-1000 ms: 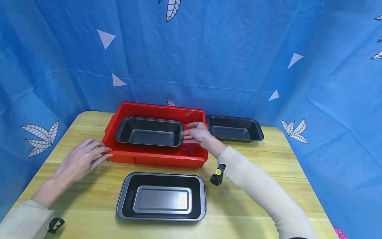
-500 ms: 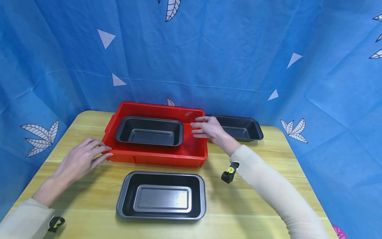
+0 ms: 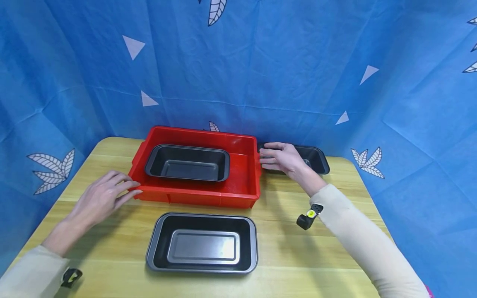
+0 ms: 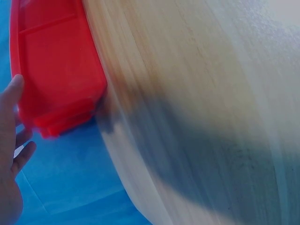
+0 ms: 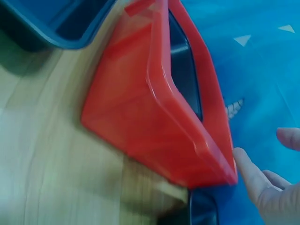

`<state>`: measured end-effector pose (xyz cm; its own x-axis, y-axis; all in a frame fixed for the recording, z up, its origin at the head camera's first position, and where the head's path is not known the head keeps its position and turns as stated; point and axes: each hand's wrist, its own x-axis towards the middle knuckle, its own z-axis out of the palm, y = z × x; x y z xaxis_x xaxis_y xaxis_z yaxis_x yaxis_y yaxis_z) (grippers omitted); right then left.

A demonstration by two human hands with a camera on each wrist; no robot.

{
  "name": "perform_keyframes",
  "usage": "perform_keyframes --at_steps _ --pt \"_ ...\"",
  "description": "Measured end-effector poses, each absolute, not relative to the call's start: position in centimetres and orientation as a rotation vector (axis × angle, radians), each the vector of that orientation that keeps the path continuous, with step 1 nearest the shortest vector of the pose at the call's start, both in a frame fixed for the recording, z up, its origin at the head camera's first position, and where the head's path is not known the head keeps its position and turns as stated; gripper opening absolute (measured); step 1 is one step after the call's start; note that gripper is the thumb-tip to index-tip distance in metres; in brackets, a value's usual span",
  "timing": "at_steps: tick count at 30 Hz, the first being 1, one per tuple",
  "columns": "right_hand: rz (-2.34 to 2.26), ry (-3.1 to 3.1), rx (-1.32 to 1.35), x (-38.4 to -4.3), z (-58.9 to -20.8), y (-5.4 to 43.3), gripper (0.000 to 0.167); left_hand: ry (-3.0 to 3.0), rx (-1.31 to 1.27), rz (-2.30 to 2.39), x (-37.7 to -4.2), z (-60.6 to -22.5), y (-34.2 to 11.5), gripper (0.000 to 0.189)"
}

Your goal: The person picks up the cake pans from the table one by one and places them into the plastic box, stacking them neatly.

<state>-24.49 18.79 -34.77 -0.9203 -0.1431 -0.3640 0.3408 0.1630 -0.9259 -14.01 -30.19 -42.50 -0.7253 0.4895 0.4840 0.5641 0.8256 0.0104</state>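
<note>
A red plastic tray [image 3: 242, 174] with raised walls stands toward the back of the table, holding a dark loaf pan [image 3: 190, 169] in its left part. My left hand [image 3: 102, 196] is at the tray's front left corner, fingers extended with the tips right at the rim. My right hand [image 3: 283, 159] hovers by the tray's right wall, fingers spread and nothing in them. It overlaps a second dark loaf pan [image 3: 316, 161] at the back right, hiding that pan's left part. A third, greyer-rimmed loaf pan [image 3: 203, 246] lies in front of the tray.
The wooden table [image 3: 290, 256] has rounded back corners. A blue curtain [image 3: 238, 62] with white leaves and triangles hangs close behind and at both sides. Straps with small black devices sit at both wrists.
My right hand has moved right, from beside the pan inside the tray, across the tray's right wall to over the back right pan. The left hand and the pans stay put.
</note>
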Motion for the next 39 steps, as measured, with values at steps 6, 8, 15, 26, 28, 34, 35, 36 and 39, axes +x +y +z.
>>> perform_keyframes --at_steps 6,8,15,26,28,34,35,36,39 --pt "-1.764 2.144 0.126 -24.8 -34.5 22.1 0.058 -2.541 -0.775 -0.216 -14.0 -42.4 -30.2 0.043" --pt "-1.762 2.155 0.126 -24.8 -34.3 23.2 0.059 -2.544 -0.776 -0.214 -14.0 -42.5 -30.2 0.042" --pt "-1.796 2.171 0.162 -24.6 -33.8 26.8 0.065 -2.535 -0.775 -0.222 -14.0 -42.5 -30.2 0.042" --pt "-1.861 2.142 0.207 -24.9 -34.9 32.0 0.065 -2.544 -0.758 -0.216 -14.0 -42.5 -30.3 0.042" --pt "-1.833 2.179 0.219 -25.0 -35.2 32.9 0.064 -2.545 -0.755 -0.216 -14.0 -42.5 -30.3 0.042" --pt "-1.796 2.222 0.271 -25.3 -36.0 35.4 0.072 -2.534 -0.759 -0.223 -14.0 -42.6 -30.3 0.042" --pt "-1.804 2.217 0.276 -25.3 -36.2 35.8 0.074 -2.531 -0.761 -0.225 -14.0 -42.7 -30.3 0.043" --pt "-1.806 2.217 0.273 -25.3 -36.3 36.2 0.075 -2.527 -0.762 -0.227 -14.0 -42.7 -30.3 0.043" --pt "-1.829 2.204 0.273 -25.3 -36.7 37.3 0.071 -2.520 -0.770 -0.232 -14.1 -42.7 -30.3 0.044"
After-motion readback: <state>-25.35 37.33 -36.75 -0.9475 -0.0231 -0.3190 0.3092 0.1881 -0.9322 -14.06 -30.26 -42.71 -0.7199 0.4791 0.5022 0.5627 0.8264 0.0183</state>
